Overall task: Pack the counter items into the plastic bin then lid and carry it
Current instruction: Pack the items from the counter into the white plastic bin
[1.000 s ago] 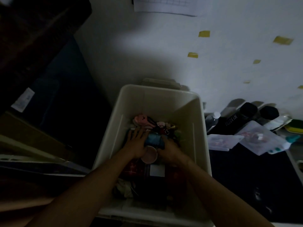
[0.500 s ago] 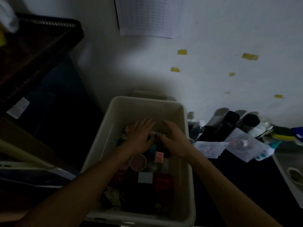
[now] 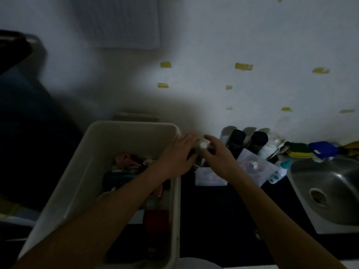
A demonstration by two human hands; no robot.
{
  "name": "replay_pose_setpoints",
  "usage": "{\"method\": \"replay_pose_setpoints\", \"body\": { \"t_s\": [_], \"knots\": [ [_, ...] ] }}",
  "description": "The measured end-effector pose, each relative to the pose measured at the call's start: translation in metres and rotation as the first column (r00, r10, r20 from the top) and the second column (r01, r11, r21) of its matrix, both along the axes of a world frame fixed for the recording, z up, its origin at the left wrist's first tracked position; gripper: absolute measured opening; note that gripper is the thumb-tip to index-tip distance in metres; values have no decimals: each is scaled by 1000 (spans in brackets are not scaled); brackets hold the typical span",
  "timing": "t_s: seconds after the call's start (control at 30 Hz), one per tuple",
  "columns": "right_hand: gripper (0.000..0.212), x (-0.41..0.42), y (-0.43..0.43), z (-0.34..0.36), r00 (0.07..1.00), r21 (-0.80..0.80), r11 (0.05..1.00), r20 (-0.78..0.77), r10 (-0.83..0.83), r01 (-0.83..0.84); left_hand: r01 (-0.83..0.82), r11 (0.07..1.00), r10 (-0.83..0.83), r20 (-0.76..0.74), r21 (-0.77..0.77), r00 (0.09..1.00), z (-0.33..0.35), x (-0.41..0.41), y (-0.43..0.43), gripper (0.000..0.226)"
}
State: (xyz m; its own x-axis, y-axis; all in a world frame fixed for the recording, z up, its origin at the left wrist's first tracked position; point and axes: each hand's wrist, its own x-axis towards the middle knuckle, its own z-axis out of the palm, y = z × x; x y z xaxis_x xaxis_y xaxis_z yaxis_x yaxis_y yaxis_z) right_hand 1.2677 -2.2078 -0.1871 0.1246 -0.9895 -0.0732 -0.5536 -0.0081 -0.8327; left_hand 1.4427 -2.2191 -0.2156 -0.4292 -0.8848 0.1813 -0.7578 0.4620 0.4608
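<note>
Bin: pale rectangular plastic bin, lidless, at the left of the dark counter, holding small items.
Left hand: over the bin's far right corner, fingers stretched straight.
Right hand: fingers loosely bent; grip cannot be told.
Bottle: small white-capped bottle between both hands, outside the bin.
Wall side: two black bottles.

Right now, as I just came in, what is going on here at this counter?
A person is packing a plastic bin, which already holds mixed small items and has no lid on. The left hand and the right hand flank a small white-capped bottle on the dark counter by the bin's far right corner; blur hides whether either has a grip on it. Two dark bottles, clear bags and a sponge lie unpacked near the sink.
</note>
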Motion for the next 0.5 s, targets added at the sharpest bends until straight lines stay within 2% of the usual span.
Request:
{"method": "replay_pose_setpoints", "body": {
  "t_s": [0.4,0.5],
  "knots": [
    [45,-117,-40,-38,984,-13,999,-170,-50,49,37,997,-45,116,72,992,-26,-101,-24,58],
    [50,-135,-61,-45,978,-35,999,-204,-48,42,26,994,-40,136,102,990,-35,-120,-30,59]
  ]
}}
